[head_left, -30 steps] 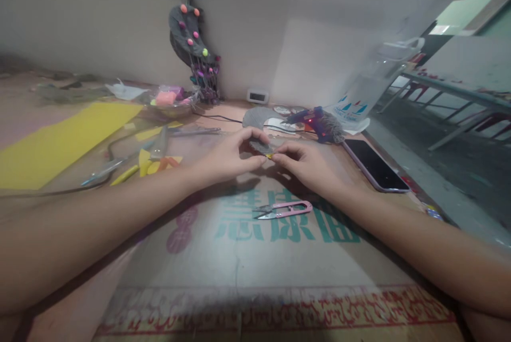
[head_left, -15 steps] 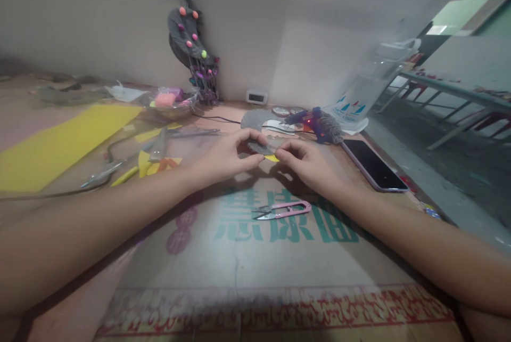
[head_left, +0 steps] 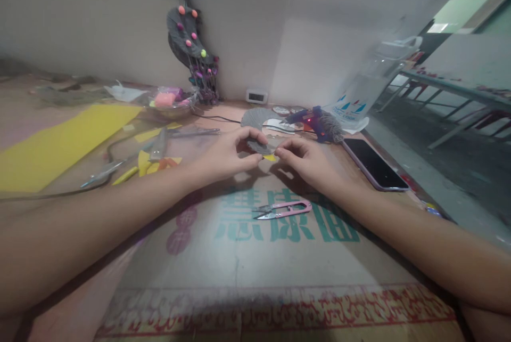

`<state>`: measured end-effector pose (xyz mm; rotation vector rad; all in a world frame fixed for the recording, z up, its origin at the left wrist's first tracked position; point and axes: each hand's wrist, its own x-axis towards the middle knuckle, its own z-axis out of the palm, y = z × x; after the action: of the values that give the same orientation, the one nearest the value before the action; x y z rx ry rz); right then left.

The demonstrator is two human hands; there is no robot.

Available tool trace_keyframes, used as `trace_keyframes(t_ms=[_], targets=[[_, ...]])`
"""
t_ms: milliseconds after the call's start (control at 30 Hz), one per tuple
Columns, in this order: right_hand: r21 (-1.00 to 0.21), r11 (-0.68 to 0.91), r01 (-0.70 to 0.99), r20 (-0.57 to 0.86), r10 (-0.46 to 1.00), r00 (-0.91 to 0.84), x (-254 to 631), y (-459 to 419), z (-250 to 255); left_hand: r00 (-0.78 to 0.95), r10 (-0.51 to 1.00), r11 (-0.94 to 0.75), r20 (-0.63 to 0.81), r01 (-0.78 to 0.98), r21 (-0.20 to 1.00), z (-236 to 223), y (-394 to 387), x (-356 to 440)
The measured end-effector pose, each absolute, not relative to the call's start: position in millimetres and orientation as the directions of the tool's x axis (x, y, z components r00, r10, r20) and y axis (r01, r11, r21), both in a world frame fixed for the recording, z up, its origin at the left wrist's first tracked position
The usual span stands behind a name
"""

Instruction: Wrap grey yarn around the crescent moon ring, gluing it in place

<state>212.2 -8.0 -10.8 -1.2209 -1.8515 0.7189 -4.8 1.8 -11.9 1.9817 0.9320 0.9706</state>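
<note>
My left hand (head_left: 227,156) curls its fingers and thumb around a small grey rounded piece (head_left: 257,147), which looks yarn-covered and is held just above the board. Under its lower edge shows a small yellow piece (head_left: 269,157). From the other side my right hand (head_left: 305,160) comes up to the grey piece's right edge, thumb and forefinger pinched together. What sits between those fingertips is too small to make out. Closer to me, pink thread snips (head_left: 285,209) lie on the printed cardboard (head_left: 239,267), blades pointing left.
Behind my hands lie a larger grey yarn-wrapped piece (head_left: 252,117) and a blue glue gun (head_left: 313,121) with a lit red light. A phone (head_left: 375,164) and a clear bottle (head_left: 371,81) stand right. Yellow sheet (head_left: 72,145) and scraps lie left; a grey moon-shaped decoration (head_left: 186,35) leans on the wall.
More of the yellow piece shows under the grey one than a second ago. My right fingertips have shifted slightly right off the yellow piece. My left hand has barely moved.
</note>
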Motion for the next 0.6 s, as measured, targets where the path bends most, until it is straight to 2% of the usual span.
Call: trace_keyframes(t_ms=[333, 467, 600], targets=[[-0.752, 0.392, 0.530, 0.345, 0.919, -0.191, 210.8, -11.9, -9.4, 0.478, 0.824, -0.445, 0.305, 0.212, 0.870, -9.6, -1.5, -3.2], [-0.778, 0.387, 0.495, 0.330, 0.922, -0.201, 211.3, -11.9, -10.4, 0.489, 0.809, -0.445, 0.326, 0.147, 0.883, -10.1, -1.5, -3.6], [-0.773, 0.403, 0.490, 0.340, 0.915, -0.217, 211.7, -11.0, -10.8, 0.469, 0.820, -0.461, 0.328, 0.202, 0.864, -10.5, -1.1, -4.0]])
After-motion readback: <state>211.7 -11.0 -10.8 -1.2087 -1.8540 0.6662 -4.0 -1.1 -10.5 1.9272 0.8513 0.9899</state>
